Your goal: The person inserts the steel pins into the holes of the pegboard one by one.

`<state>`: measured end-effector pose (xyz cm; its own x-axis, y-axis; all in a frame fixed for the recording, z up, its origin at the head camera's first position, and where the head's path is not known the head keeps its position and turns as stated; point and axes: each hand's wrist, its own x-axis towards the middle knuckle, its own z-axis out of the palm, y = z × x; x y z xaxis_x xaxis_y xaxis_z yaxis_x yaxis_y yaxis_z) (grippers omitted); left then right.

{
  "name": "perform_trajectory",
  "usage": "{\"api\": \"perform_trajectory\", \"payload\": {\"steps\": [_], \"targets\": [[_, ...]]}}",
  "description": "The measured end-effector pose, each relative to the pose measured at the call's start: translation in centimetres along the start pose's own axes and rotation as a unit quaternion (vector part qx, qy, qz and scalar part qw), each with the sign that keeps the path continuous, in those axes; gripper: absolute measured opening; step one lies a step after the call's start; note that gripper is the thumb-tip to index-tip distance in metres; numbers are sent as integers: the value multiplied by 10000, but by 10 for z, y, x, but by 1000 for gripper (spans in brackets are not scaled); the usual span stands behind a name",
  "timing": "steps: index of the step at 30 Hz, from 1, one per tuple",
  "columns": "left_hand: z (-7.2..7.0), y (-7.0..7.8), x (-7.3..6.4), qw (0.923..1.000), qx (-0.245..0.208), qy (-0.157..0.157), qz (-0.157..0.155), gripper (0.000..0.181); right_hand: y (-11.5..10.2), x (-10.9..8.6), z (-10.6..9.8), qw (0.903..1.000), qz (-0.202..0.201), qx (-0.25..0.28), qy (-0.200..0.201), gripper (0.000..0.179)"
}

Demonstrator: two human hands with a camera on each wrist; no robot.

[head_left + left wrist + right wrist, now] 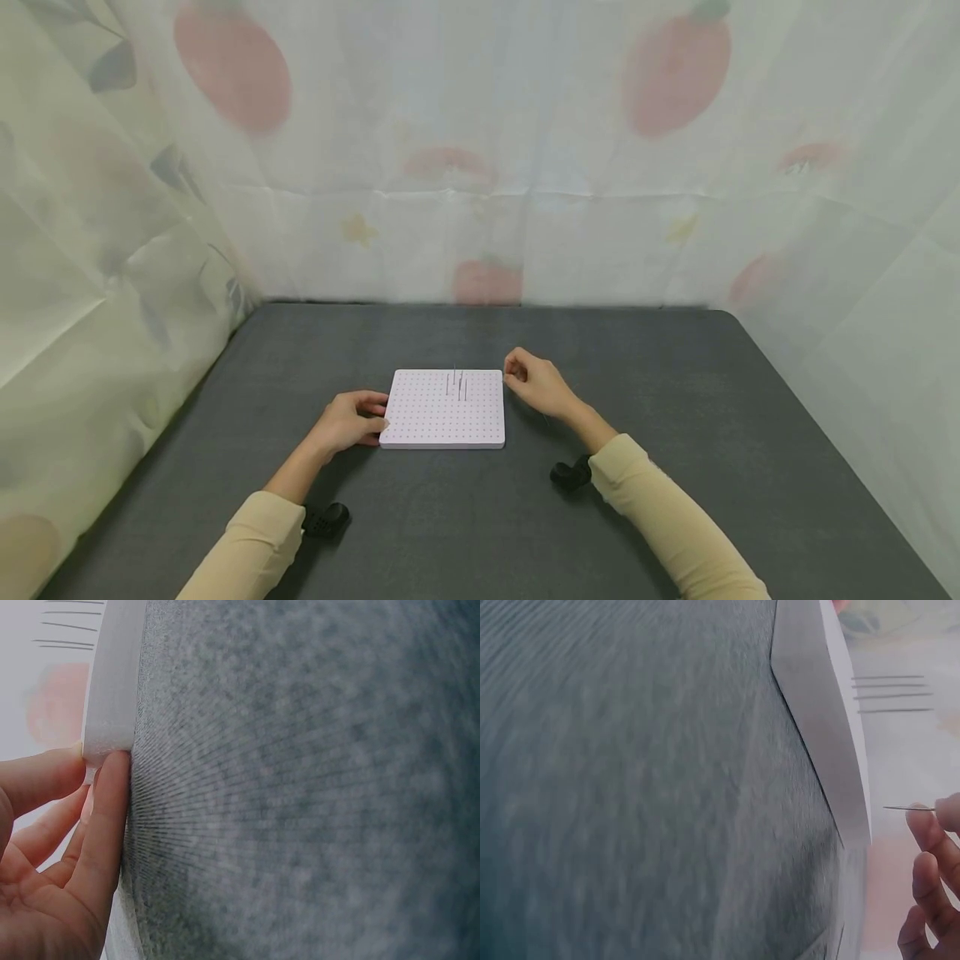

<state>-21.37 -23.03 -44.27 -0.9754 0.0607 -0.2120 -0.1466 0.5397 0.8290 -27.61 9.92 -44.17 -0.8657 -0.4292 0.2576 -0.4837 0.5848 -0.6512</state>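
A white pegboard [420,421] dotted with rows of small holes lies flat on the table. At its left side my left hand [347,423] grips the edge, thumb on top and a fingertip low against the side in the left wrist view. Several thin metal needles [889,695] stand upright in the board, toward its back right. My right hand [543,387] is just off the board's back right corner. Between thumb and index finger it pinches one more needle [900,808], its tip sticking out toward the board side; the other fingers are loosely bent.
The dark grey table [645,375] stretches out around the board. Behind it hangs a pale curtain [570,250] with fruit prints, and more curtain closes in both sides. Black wrist devices [327,521] sit under both forearms, close above the tabletop.
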Motion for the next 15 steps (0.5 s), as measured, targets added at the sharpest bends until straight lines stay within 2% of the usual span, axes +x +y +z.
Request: {"api": "perform_trajectory", "payload": {"steps": [9,15], "targets": [[1,-2,1,10000,11,39,-51,50,-9,8,15,9996,167,-57,231,5],[1,-2,2,9999,60,67,-55,50,-15,13,24,9987,141,-211,451,4]]}}
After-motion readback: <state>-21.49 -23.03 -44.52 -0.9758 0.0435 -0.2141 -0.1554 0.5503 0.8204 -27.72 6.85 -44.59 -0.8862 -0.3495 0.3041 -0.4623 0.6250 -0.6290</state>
